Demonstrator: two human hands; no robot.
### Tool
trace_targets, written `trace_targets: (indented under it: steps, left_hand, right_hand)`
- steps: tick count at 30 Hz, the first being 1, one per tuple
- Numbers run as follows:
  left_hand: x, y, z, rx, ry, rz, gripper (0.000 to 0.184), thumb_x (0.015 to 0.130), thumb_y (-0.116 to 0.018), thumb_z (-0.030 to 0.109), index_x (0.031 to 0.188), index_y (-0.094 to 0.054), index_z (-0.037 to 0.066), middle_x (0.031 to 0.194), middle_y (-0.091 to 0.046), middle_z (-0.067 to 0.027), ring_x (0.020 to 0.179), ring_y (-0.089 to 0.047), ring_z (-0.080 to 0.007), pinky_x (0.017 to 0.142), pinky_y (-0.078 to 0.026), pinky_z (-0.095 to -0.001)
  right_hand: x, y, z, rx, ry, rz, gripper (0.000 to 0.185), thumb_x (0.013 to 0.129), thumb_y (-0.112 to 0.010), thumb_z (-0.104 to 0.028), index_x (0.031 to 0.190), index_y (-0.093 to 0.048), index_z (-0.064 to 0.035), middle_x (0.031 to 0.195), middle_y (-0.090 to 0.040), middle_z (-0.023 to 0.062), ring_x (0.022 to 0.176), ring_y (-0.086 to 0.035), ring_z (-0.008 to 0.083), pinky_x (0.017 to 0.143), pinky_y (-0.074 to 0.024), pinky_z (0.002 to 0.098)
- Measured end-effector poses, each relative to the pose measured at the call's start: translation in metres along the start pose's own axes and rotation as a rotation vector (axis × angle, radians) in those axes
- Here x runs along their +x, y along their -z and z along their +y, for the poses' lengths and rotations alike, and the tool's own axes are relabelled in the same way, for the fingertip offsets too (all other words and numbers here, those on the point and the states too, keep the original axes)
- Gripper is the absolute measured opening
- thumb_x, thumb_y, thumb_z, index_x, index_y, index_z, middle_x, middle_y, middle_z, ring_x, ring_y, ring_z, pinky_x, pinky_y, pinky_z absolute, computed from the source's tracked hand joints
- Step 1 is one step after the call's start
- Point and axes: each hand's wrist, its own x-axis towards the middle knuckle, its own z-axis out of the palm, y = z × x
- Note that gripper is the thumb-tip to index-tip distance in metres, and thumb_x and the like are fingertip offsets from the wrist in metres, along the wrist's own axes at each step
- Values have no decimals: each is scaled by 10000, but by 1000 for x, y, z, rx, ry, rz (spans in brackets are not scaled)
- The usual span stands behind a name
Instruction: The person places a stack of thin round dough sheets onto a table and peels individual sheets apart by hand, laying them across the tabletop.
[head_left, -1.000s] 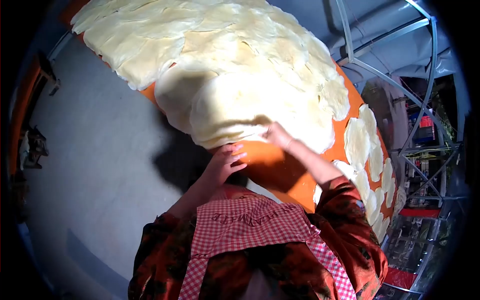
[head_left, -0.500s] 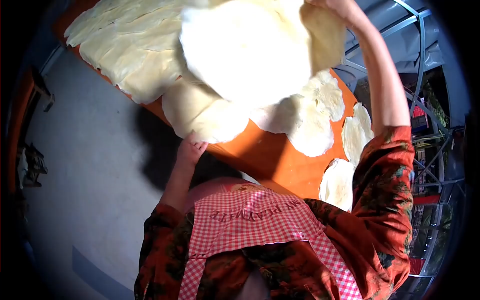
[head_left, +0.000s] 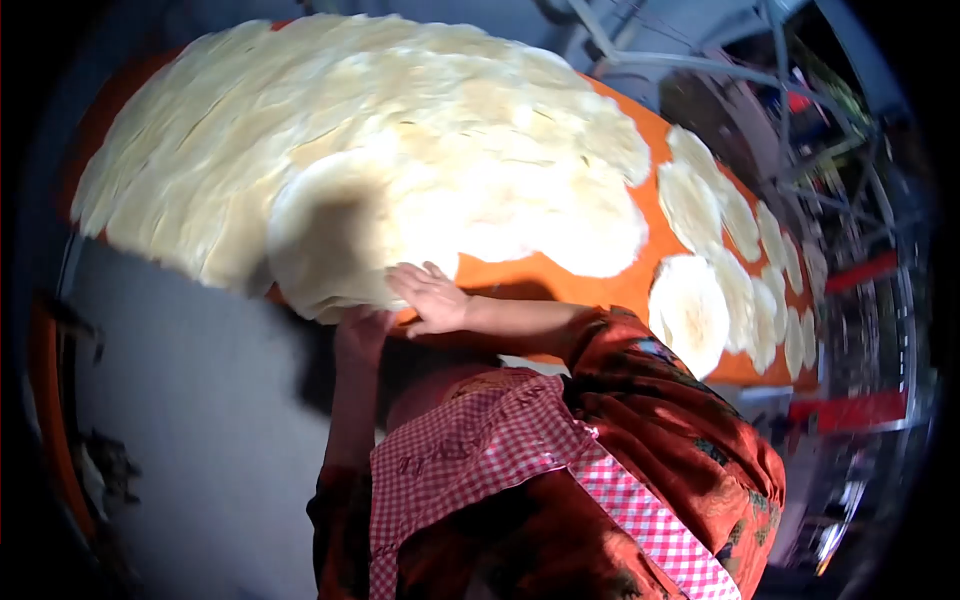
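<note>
Thin, pale round flatbreads lie overlapped in a broad layer (head_left: 250, 130) on an orange-covered table. At the near edge, a large round flatbread (head_left: 310, 230) rests on top, with folded or stacked edges showing below it. My left hand (head_left: 364, 330) grips that near edge from the front; its fingertips are partly hidden. Palm down on the same flatbread's near right edge lies my right hand (head_left: 432, 298), fingers spread. The shadow of my head and arm falls across the bread.
Several separate flatbreads (head_left: 690, 312) lie along the right end of the orange table cover (head_left: 620, 295). Metal frame bars (head_left: 690, 62) stand beyond the far right edge. A grey floor (head_left: 200, 370) extends at left, with dark objects (head_left: 105, 465) by the wall.
My right hand has come down from the upper right, where it held a raised flatbread, to the near edge beside my left hand. The large flatbread now lies flat on the others.
</note>
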Motion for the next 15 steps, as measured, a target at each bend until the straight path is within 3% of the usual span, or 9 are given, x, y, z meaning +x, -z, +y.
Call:
trace_targets:
  steps: [1,2,3,4,7,10,12,13,15]
  left_hand:
    - [19,29,2,-74,6,-75,427,897,-532,219,1279,-475,35,1299,-521,-144,1224,-478,-303,1019,-390,-478]
    - [17,12,1,-59,7,-134,409,897,-537,220,1261,-497,39,1312,-513,-143,1244,-458,-305,1044,-355,-484]
    - [9,-22,10,-51,1,-200,391,896,-543,222,1244,-519,44,1325,-504,-142,1263,-437,-308,1069,-321,-490]
    - [4,-43,11,-48,-9,-259,374,896,-548,224,1226,-542,48,1338,-496,-141,1283,-417,-310,1093,-287,-496]
    - [-9,-51,-3,-161,19,-519,460,933,-467,219,1338,-419,6,1417,-408,-154,1326,-367,-310,1090,-309,-480]
    - [-5,-34,-37,-112,182,-492,424,931,-469,237,1313,-473,53,1426,-407,-117,1332,-349,-299,1137,-190,-479]
    - [-8,-15,-57,-72,257,-338,408,932,-464,229,1295,-474,43,1394,-422,-123,1299,-370,-299,1113,-220,-474]
    - [-12,-9,-63,-45,282,-249,400,933,-461,225,1286,-475,39,1378,-429,-127,1283,-380,-299,1102,-235,-471]
    - [-15,-12,-66,-1,278,-106,384,935,-455,218,1269,-476,29,1346,-443,-134,1250,-401,-300,1078,-264,-466]
  right_hand:
    - [4,-5,3,1,13,161,768,707,-708,-268,1344,-371,-2,1398,-399,181,1299,-372,330,1013,-326,515]
    - [17,-21,19,13,66,406,553,700,-666,-147,1209,-504,-5,1186,-575,177,1137,-528,319,910,-437,439]
    - [34,-16,28,176,-43,382,282,746,-596,-88,1023,-617,-39,927,-646,149,903,-614,314,748,-497,396]
    - [43,0,36,120,-66,323,232,747,-589,-82,973,-629,-48,886,-642,146,862,-613,317,721,-496,403]
    - [52,70,27,35,-54,215,126,750,-577,-70,847,-656,-75,800,-634,130,767,-609,320,663,-492,419]
    - [-4,131,-2,20,126,275,67,719,-603,-75,760,-652,-96,754,-632,97,744,-608,298,650,-488,412]
    - [-52,175,-20,247,162,78,98,644,-599,-46,733,-638,-58,726,-642,106,671,-622,296,551,-493,395]
    - [-68,173,-20,210,133,53,136,644,-574,-4,745,-648,-57,728,-650,103,659,-631,291,513,-484,395]
    - [-94,178,-17,225,127,-32,135,700,-578,-80,797,-673,-84,681,-620,157,640,-619,307,534,-481,416]
